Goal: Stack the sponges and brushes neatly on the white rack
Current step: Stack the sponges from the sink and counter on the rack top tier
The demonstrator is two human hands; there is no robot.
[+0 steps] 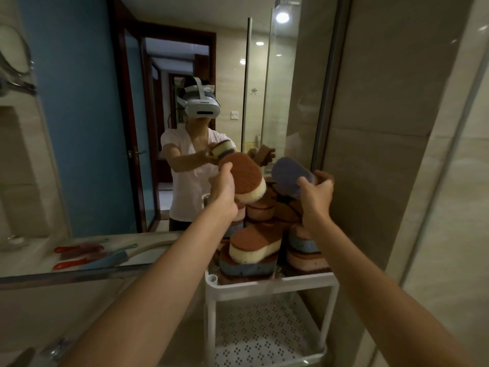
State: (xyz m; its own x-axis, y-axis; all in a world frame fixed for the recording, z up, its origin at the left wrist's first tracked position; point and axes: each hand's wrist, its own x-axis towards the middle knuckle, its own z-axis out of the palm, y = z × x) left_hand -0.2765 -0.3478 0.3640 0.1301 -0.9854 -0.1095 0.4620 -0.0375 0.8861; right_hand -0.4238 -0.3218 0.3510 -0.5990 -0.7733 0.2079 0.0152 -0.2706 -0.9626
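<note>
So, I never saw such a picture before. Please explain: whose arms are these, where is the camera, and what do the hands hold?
The camera sits on the person's head and looks forward and down, so the arms are the person's own; the mirror shows the headset. The left hand holds a brown-and-cream sponge. The right hand holds a purple sponge. Below them, many sponges are piled on the top shelf of the white rack. Brushes lie on the counter to the left.
</note>
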